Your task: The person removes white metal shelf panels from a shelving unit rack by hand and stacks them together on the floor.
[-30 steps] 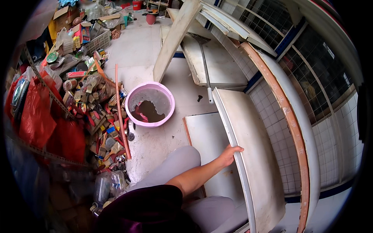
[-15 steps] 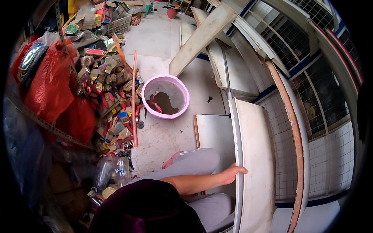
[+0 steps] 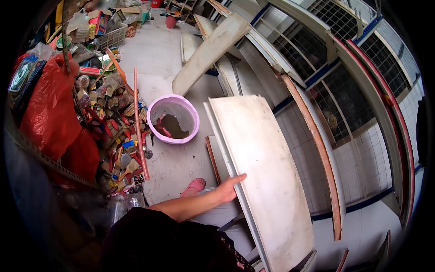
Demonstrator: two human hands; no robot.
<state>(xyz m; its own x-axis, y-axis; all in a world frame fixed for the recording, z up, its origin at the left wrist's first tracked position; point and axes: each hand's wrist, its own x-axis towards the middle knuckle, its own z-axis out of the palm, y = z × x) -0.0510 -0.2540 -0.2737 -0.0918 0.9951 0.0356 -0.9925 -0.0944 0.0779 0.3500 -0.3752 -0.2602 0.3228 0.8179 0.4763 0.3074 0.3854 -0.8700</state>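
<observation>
Gripping the left long edge of a white metal shelf panel [image 3: 267, 158] is my left hand [image 3: 226, 189]. Its thumb lies over the panel's broad face, while the other fingers are hidden beneath. The panel is long, scuffed and tilted, its broad face toward me, and its lower end reaches the bottom of the view. My right hand does not show. Left of the panel, a pink basin [image 3: 195, 122] with murky water and something pinkish in it stands on the floor.
Paintbrushes [image 3: 120, 149] are heaped at left beside an orange-red pole [image 3: 137, 122] and a red plastic bag [image 3: 50, 109]. Another whitish board [image 3: 210, 52] leans beyond the basin. Shelving with a rusty-edged strip [image 3: 317, 149] lines the right, against a tiled wall. My pink slipper [image 3: 195, 185] is near the hand.
The shelf panel has swung over so that more of its broad face shows, still held by my left hand. The whole view has shifted, moving the basin and brushes leftward.
</observation>
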